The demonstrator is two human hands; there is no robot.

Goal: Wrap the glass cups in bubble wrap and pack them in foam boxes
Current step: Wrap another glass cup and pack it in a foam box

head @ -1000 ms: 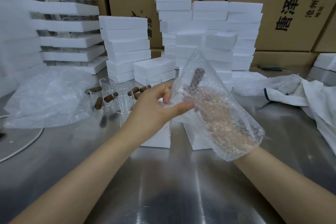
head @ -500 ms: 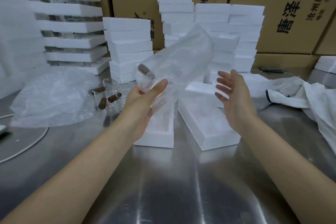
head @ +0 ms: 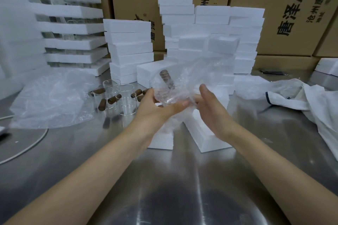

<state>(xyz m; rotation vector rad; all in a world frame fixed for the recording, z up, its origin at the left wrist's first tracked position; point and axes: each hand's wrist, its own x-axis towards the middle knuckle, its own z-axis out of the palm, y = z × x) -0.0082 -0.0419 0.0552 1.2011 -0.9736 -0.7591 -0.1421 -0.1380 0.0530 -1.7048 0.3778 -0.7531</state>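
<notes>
- The steel table [head: 164, 179] lay nearest, and both forearms reached out over it.
- Just beyond, two open foam box halves [head: 206, 134] sat side by side under the hands, waiting and unfilled as far as I could see.
- The left hand [head: 157, 111] gripped the glass cup [head: 169, 87] through the bubble wrap [head: 204, 71], thumb and fingers curled under it. The cup was held in the air above the halves, its brown handle showing through the film.
- The right hand [head: 214, 113] had its fingers straight, laid against the loose wrap and grasping nothing.
- I judged this to be the wrapping step, not yet closed: the slack billowing up on the right wanted rolling and tucking round the cup before it went down into a half.
- Farther left stood the bare cups [head: 118, 97] beside a spare wrap pile [head: 53, 97], with foam stacks [head: 129, 49] behind.
</notes>
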